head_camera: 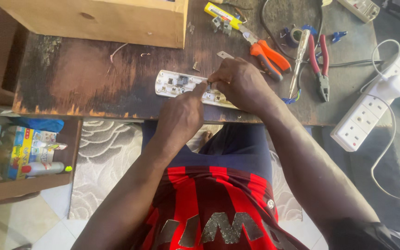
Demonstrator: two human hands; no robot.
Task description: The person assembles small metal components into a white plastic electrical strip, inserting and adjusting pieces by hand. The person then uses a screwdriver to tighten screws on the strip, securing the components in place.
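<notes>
Both hands met over the opened strip (186, 88), a white socket base lying w/ its insides up near the front edge of the table (93, 78). Left hand (181, 115) had its index finger out, tip pressed on the strip's middle, other fingers curled under. Right hand (239, 83) was bunched, fingertips pinched together on some small part at the same spot; couldn't tell what the part was, too small.

To do this step well, IMO: keep the left finger pinning the base so it won't skid, work the small part w/ the right fingertips only, wrists low.

Strip's long axis ran left-right across the table, tilted slightly, right end nearer the person & hidden under the right hand; left end pointed toward the bare wood below the box (116, 18).

Pliers (267, 55), red cutters (321, 60) & a screwdriver (298, 60) lay just beyond the right hand, untouched.
</notes>
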